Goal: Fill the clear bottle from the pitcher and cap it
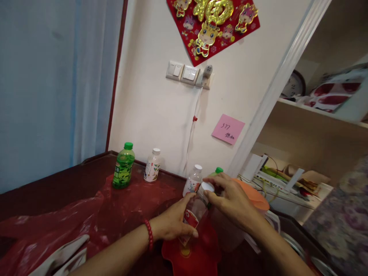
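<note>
My left hand, with a red bead bracelet on the wrist, is wrapped round the body of a clear plastic bottle with a red label, tilted over a red funnel-like piece. My right hand pinches the bottle's white cap at the top. Just behind stand a second clear bottle with a white cap and a green-capped bottle, mostly hidden by my right hand.
A green tea bottle and a small white bottle stand at the back of the dark red table. A red plastic sheet covers the table. An orange lid lies at right, cluttered shelves beyond.
</note>
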`<action>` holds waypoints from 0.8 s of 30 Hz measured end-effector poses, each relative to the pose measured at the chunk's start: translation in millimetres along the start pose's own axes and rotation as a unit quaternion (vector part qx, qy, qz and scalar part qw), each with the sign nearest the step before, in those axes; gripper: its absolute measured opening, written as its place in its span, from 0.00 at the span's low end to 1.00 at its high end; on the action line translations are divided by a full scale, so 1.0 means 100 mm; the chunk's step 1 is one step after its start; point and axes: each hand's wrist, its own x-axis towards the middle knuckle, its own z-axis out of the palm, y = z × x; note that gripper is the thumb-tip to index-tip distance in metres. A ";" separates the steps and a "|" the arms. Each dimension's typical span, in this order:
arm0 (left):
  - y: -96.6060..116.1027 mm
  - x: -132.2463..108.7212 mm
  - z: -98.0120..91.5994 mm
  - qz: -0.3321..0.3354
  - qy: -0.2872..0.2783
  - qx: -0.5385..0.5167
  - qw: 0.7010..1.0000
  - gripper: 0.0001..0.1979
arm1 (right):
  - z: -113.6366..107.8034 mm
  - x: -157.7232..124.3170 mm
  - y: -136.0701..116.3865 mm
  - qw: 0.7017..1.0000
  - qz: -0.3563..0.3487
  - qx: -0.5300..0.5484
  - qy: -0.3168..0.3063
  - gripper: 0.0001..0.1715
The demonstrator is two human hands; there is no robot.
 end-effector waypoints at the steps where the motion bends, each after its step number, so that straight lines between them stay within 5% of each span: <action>1: 0.00 0.00 0.00 0.003 0.001 0.003 1.000 0.54 | 0.00 0.00 -0.02 1.000 0.003 0.000 0.001 0.25; 14: -0.01 0.01 0.00 -0.003 0.001 -0.008 1.000 0.55 | 0.01 -0.02 -0.04 1.000 0.001 0.005 0.007 0.26; 24: -0.04 0.02 -0.02 0.055 -0.009 -0.037 0.998 0.51 | 0.10 -0.06 0.00 0.997 0.004 0.053 0.053 0.24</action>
